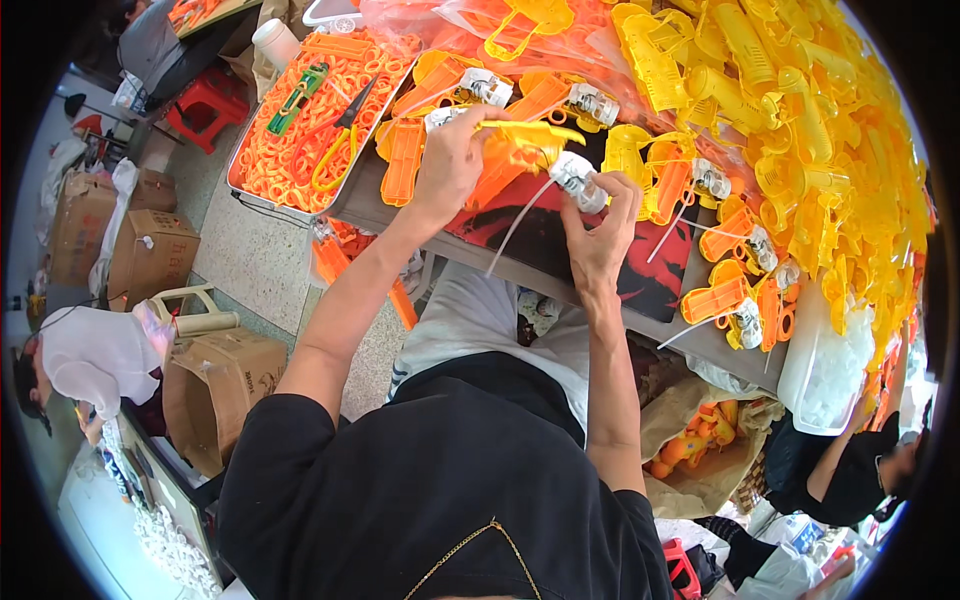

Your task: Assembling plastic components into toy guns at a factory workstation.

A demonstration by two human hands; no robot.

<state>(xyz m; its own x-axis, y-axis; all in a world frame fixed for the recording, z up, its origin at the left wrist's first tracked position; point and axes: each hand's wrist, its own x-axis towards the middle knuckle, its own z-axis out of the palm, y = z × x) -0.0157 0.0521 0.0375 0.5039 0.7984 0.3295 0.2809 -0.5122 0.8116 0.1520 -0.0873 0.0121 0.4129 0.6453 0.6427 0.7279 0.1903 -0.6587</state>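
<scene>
Head view looks down on our two bare arms reaching forward over a table (640, 330) crowded with plastic toy parts. Our left hand (450, 160) is curled shut around a yellow plastic pistol-shaped shell (525, 135), holding it just above the table's dark red and black cover. Our right hand (600, 225) pinches a small white and grey cylindrical pump piece (577, 180) between thumb and fingertips, right beside the rear of the yellow shell; we cannot tell whether the two parts touch. A thin white plastic tube (515, 230) hangs down from the pump piece toward the table's near edge.

To the right lie orange plastic shell halves (715, 298), several with similar white pump pieces and tubes beside them. Behind them rises a large heap of yellow plastic shells (800, 110), filling the upper right. At the upper left a shallow metal tray (290, 205) holds small orange plastic ring-shaped parts (290, 150), with a green tool and yellow-handled scissors (335, 145) lying on top. A clear plastic bag of white parts (825, 370) sits at the table's right end.

On the floor to the left stand brown cardboard boxes (150, 255), and a person in a white top (95, 355) is near them. Another person in dark clothing (850, 470) is at the lower right.
</scene>
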